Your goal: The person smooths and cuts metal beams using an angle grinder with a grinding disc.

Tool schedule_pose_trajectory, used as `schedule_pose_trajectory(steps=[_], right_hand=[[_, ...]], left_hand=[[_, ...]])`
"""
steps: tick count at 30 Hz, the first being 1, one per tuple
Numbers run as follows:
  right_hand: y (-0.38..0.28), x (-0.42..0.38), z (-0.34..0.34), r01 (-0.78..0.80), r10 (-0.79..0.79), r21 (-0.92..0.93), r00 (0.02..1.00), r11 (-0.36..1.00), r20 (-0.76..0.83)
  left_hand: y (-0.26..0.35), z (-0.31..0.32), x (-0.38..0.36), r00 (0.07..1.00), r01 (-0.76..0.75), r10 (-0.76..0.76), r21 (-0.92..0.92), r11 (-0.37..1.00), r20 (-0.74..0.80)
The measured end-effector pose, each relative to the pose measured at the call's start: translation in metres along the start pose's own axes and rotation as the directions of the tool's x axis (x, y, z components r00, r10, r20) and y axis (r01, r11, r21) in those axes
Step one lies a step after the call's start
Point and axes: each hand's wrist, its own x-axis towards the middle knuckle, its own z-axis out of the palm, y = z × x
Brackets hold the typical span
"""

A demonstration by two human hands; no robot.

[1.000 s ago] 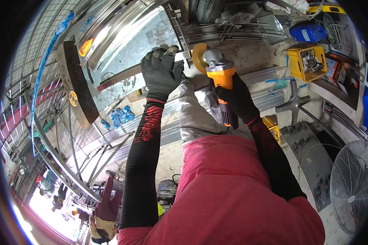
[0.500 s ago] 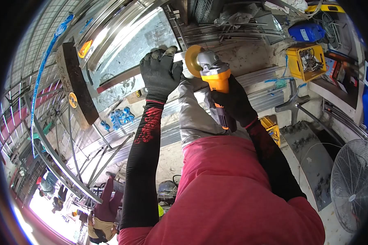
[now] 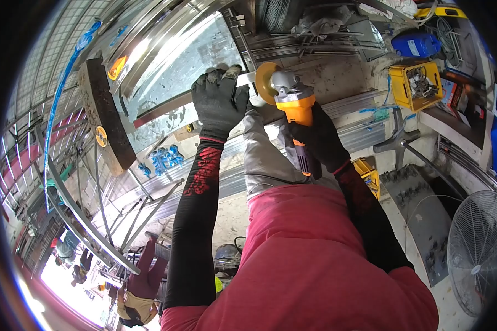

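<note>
My left hand (image 3: 220,105), in a dark work glove, is closed around a long flat metal bar (image 3: 165,108) that lies across a sheet-metal tabletop (image 3: 190,60). The bar's bright end sticks out past my fingers on the right. My right hand (image 3: 320,138), also gloved, grips an orange and grey angle grinder (image 3: 297,109) by its body. Its tan disc (image 3: 268,84) stands edge-near at the bar's bright end. The grinder's dark rear end points back toward my waist.
A rusty steel beam (image 3: 107,121) stands left of the tabletop. At the right are a yellow crate (image 3: 414,88), a blue jerrycan (image 3: 417,44) and a large fan (image 3: 477,251). Metal lengths lie on the floor. Another person (image 3: 138,300) is at the lower left.
The view has shifted slightly. The grinder and its disc sit a little farther right, while both hands keep their holds.
</note>
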Motion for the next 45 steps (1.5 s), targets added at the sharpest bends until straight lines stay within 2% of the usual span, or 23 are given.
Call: schedule_pose_trajectory(steps=[3, 5, 8, 11, 14, 18, 21, 23, 26, 28, 30, 31, 34, 35, 36, 38, 39, 42, 43, 45], right_hand=[[0.001, -0.001, 0.001, 0.032, -0.036, -0.103, 0.999, 0.994, -0.034], [0.004, -0.001, 0.001, 0.018, -0.018, -0.008, 1.0, 1.0, -0.013], [0.006, -0.001, 0.003, 0.026, -0.026, 0.024, 1.0, 0.999, -0.003], [-0.004, -0.005, 0.006, 0.024, -0.023, -0.028, 1.0, 0.999, 0.017], [-0.004, -0.005, 0.007, 0.006, -0.007, 0.033, 0.999, 0.999, 0.047], [0.007, -0.001, 0.004, 0.047, -0.048, 0.02, 0.999, 0.999, 0.009], [0.009, 0.003, -0.003, -0.015, 0.015, 0.048, 1.0, 0.999, 0.016], [0.009, 0.005, -0.009, -0.026, 0.037, 0.162, 0.997, 0.986, -0.063], [0.014, 0.001, -0.022, -0.083, 0.107, 0.2, 0.987, 0.976, -0.116], [0.026, -0.002, -0.03, -0.052, 0.083, 0.193, 0.984, 0.98, -0.156], [0.031, -0.009, -0.038, -0.043, 0.107, 0.22, 0.951, 0.975, -0.29], [0.028, -0.016, -0.042, -0.04, 0.109, 0.222, 0.944, 0.974, -0.311], [0.032, -0.027, -0.054, 0.056, 0.025, 0.193, 0.918, 0.98, -0.396], [0.03, -0.03, -0.056, 0.08, 0.019, 0.223, 0.911, 0.972, -0.411], [0.026, -0.033, -0.058, 0.096, 0.005, 0.225, 0.912, 0.97, -0.41], [0.017, -0.036, -0.06, 0.1, 0.024, 0.267, 0.905, 0.958, -0.425], [0.011, -0.037, -0.059, 0.11, 0.019, 0.273, 0.902, 0.956, -0.431], [-0.01, -0.04, -0.052, 0.184, 0.004, 0.352, 0.882, 0.918, -0.472], [0.0, -0.037, -0.059, 0.222, -0.06, 0.282, 0.872, 0.933, -0.485], [0.003, -0.035, -0.065, 0.246, -0.092, 0.277, 0.876, 0.929, -0.473]], left_hand=[[0.0, 0.0, 0.001, 1.0, -0.011, 0.011, -0.014, 1.0, -0.016], [-0.001, 0.001, 0.001, 0.999, -0.024, 0.023, -0.024, 0.999, -0.034], [-0.001, 0.003, 0.0, 1.0, -0.005, 0.005, -0.024, 1.0, -0.02], [-0.002, 0.006, -0.002, 1.0, 0.0, -0.001, -0.008, 1.0, -0.022], [-0.002, 0.006, -0.002, 1.0, -0.01, 0.01, -0.013, 1.0, -0.026], [-0.003, 0.005, -0.001, 1.0, -0.006, 0.005, -0.032, 0.999, -0.029], [-0.003, 0.002, -0.001, 1.0, -0.004, 0.003, -0.027, 1.0, -0.027], [-0.001, 0.0, 0.001, 0.999, -0.011, 0.011, -0.024, 1.0, -0.031], [0.0, -0.004, 0.002, 1.0, -0.005, 0.005, -0.058, 0.998, -0.002], [0.0, -0.01, -0.001, 1.0, -0.01, 0.01, -0.07, 0.997, -0.001], [-0.001, -0.027, -0.002, 0.998, -0.025, 0.018, -0.133, 0.991, -0.052], [-0.011, -0.035, -0.011, 1.0, -0.016, 0.014, -0.07, 0.997, -0.026], [-0.034, -0.059, -0.015, 0.992, 0.046, -0.038, -0.062, 0.997, 0.119], [-0.043, -0.06, -0.021, 0.981, 0.05, -0.054, 0.022, 0.998, 0.187], [-0.051, -0.058, -0.023, 0.984, 0.042, -0.046, 0.029, 0.999, 0.175], [-0.066, -0.052, -0.018, 0.961, 0.036, -0.03, -0.017, 0.999, 0.275], [-0.066, -0.051, -0.013, 0.978, -0.021, 0.024, -0.015, 1.0, 0.209], [-0.049, -0.07, -0.002, 0.999, 0.044, -0.041, -0.079, 0.996, 0.035], [-0.044, -0.081, 0.002, 0.999, 0.034, -0.034, -0.078, 0.996, 0.011], [-0.029, -0.109, 0.008, 0.996, 0.025, -0.041, -0.208, 0.978, -0.073]])
